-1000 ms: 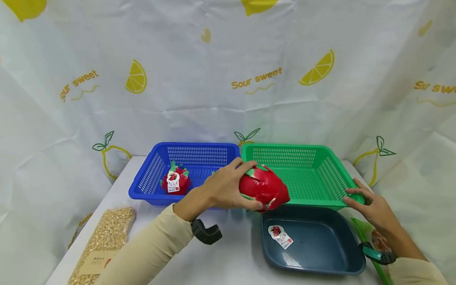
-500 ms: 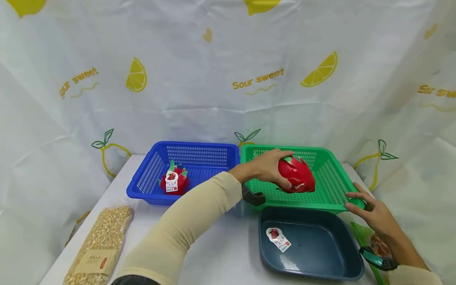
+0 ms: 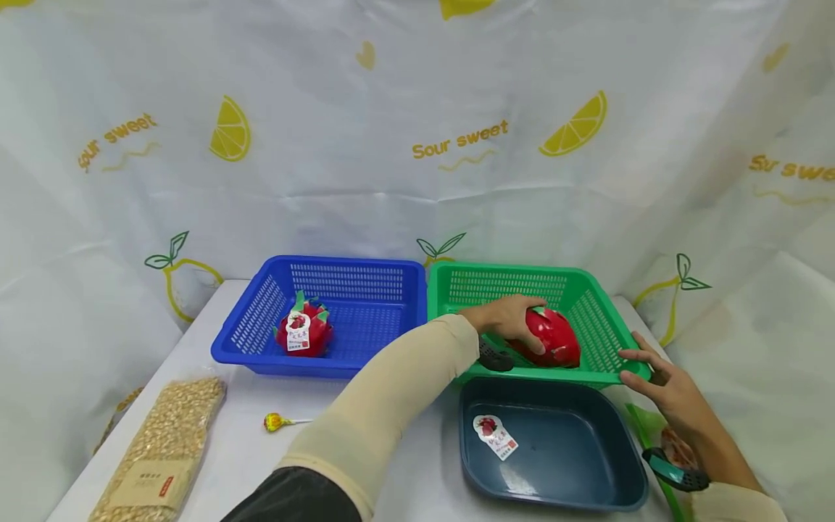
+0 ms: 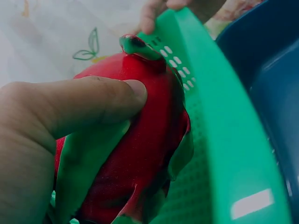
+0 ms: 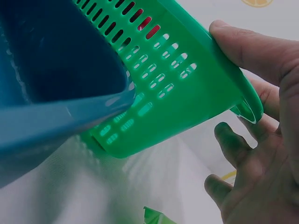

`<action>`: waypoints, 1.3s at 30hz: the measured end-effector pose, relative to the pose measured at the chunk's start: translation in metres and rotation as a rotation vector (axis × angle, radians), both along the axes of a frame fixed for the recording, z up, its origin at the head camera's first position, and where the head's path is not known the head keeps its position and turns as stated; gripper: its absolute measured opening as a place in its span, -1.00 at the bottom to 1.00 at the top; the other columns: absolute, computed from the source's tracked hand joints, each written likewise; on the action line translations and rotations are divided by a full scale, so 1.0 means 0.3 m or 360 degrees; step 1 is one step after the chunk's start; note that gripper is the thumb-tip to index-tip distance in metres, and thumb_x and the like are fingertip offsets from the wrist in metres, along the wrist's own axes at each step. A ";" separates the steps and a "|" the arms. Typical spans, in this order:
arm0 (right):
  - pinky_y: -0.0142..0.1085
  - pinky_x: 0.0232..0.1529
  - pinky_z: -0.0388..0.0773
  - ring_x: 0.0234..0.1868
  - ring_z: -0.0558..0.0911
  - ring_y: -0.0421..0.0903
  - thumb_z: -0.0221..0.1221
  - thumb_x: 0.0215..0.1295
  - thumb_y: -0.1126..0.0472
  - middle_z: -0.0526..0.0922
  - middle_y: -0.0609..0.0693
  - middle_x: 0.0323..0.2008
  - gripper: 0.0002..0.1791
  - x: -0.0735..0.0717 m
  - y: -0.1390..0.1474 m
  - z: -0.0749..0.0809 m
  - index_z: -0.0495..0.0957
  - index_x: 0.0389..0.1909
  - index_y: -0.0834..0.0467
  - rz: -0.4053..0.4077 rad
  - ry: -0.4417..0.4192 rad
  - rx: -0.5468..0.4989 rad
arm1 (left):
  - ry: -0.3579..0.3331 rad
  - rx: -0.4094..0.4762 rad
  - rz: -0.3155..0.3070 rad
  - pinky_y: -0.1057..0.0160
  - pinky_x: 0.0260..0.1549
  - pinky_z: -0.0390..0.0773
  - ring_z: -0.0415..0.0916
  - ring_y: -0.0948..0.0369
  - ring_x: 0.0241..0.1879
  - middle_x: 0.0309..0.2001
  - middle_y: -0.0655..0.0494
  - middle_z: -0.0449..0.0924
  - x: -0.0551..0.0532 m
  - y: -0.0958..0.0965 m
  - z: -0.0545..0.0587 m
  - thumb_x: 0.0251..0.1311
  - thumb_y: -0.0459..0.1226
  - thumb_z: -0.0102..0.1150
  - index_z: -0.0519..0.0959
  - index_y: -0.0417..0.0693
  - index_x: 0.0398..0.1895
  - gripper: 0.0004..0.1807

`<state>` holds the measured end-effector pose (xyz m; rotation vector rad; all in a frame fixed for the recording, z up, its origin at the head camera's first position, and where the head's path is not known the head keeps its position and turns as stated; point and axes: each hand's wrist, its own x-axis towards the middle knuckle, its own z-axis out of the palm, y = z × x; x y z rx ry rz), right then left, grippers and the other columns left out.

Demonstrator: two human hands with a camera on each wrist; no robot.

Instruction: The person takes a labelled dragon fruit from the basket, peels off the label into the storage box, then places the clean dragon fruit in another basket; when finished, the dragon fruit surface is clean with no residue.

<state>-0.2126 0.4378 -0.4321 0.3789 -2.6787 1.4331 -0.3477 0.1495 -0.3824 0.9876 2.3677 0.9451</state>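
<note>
My left hand (image 3: pixel 512 319) holds a red dragon fruit (image 3: pixel 556 341) with green-tipped scales, low inside the green basket (image 3: pixel 605 326). In the left wrist view the thumb lies across the dragon fruit (image 4: pixel 154 107), close to the basket wall (image 4: pixel 233 140); the fruit's underside is hidden. My right hand (image 3: pixel 672 395) grips the green basket's right front corner. The right wrist view has its thumb on the rim (image 5: pixel 243 81) and a finger behind it, while other fingers are off the basket. A second dragon fruit (image 3: pixel 312 333) with a white label sits in the blue basket (image 3: pixel 385 262).
A dark blue tub (image 3: pixel 554 449) with a fruit sticker (image 3: pixel 495 436) inside stands before the green basket. A bag of corn kernels (image 3: pixel 172 428) lies at left, a lollipop (image 3: pixel 275 422) right of it. A green packet (image 3: pixel 678 453) is partly hidden under the right arm.
My left hand has carried the dragon fruit rightward from between the baskets and down into the green one. The lollipop has come into sight. My right hand stays at the basket's corner.
</note>
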 end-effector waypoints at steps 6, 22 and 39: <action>-0.69 -0.09 0.26 0.36 -0.06 -0.40 0.07 0.43 0.28 -0.17 -0.11 0.52 -0.55 -0.002 -0.003 -0.003 0.30 0.25 0.38 -0.0013 0.0045 -0.0001 | -0.0045 -0.0024 -0.0003 0.41 -0.31 0.48 0.38 0.24 0.00 0.21 0.15 0.37 0.021 0.066 -0.065 0.00 -0.12 0.43 0.17 0.08 0.48 -0.06; -0.68 -0.04 0.28 0.41 -0.05 -0.25 0.05 0.44 0.31 -0.21 0.07 0.52 -0.56 0.004 -0.018 0.003 0.27 0.24 0.45 0.0043 0.0020 -0.0112 | 0.0104 0.0078 0.0069 -0.08 0.32 -0.04 -0.31 0.15 0.47 0.44 0.34 0.06 0.057 0.165 -0.072 0.09 -0.22 0.38 0.03 0.29 0.52 -0.02; -0.69 -0.05 0.27 0.37 -0.04 -0.36 0.04 0.45 0.30 -0.20 -0.06 0.53 -0.56 -0.005 0.005 -0.018 0.27 0.26 0.39 0.0048 0.0007 -0.0100 | 0.0237 0.0393 0.0021 0.18 0.24 0.23 -0.02 0.25 0.41 0.47 0.15 0.06 0.084 -0.022 0.004 0.10 -0.13 0.38 0.08 0.10 0.51 -0.06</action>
